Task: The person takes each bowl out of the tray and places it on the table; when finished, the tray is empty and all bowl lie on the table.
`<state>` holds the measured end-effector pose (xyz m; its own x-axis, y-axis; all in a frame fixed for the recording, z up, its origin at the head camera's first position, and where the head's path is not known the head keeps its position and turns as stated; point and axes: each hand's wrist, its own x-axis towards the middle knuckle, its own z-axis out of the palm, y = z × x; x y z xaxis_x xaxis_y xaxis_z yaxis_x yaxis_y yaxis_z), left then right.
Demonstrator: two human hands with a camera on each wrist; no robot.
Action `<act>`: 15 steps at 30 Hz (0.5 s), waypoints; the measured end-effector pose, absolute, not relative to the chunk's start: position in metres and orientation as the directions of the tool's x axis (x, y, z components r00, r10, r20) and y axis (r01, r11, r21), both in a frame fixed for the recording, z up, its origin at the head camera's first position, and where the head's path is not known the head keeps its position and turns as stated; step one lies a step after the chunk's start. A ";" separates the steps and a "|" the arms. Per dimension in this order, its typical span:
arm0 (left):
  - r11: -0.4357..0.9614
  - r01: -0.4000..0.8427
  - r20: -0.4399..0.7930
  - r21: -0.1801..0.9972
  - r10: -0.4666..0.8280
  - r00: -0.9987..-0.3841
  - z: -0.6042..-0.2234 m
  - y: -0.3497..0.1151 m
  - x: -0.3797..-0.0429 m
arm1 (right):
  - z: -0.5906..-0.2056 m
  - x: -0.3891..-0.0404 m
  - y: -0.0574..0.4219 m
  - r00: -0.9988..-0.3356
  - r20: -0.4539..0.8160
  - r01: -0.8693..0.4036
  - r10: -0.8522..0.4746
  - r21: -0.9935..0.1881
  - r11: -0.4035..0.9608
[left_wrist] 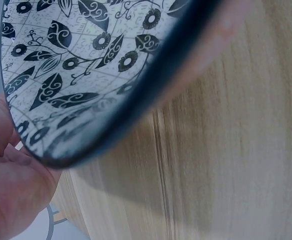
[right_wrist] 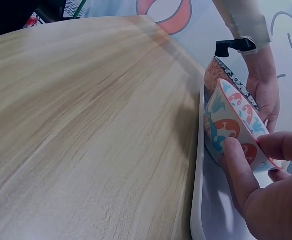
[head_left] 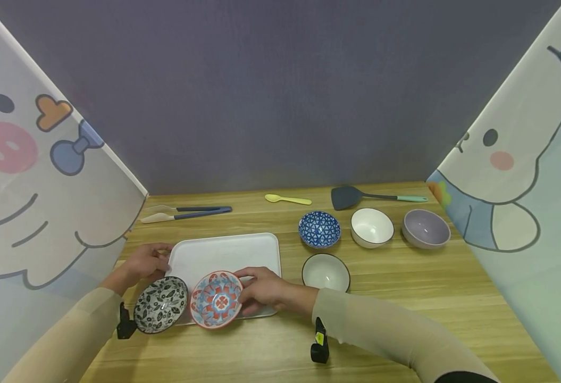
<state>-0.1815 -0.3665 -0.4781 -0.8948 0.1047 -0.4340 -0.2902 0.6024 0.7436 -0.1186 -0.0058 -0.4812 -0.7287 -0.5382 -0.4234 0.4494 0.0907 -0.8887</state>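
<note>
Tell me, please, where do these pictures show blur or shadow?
Left wrist: the floral bowl blurs along its near rim, and a soft shadow falls on the table; right wrist: a soft shadow on the table beside the tray; head: no strong blur on floral bowl or tray.

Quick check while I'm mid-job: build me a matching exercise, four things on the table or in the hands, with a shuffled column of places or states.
Column one
1. red-rimmed bowl
2. purple bowl
3. yellow spoon
4. spatula

Column two
A. dark head, mint-green handle end
B. farthest right of all the bowls
C. gripped by the right hand
D. lying directly left of the spatula's head

Right pairs: 1-C, 2-B, 3-D, 4-A
</note>
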 end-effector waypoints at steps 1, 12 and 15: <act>0.601 -0.289 -0.433 0.745 0.106 -0.895 -0.478 -0.367 -0.182 | -0.481 -0.119 -0.005 -0.730 -0.425 0.449 -0.535 -0.889 0.093; 0.599 -0.287 -0.433 0.748 0.112 -0.895 -0.481 -0.369 -0.183 | -0.475 -0.117 0.000 -0.736 -0.416 0.447 -0.534 -0.891 0.079; 0.596 -0.279 -0.428 0.753 0.121 -0.896 -0.481 -0.369 -0.182 | -0.473 -0.117 0.004 -0.735 -0.405 0.445 -0.543 -0.893 0.064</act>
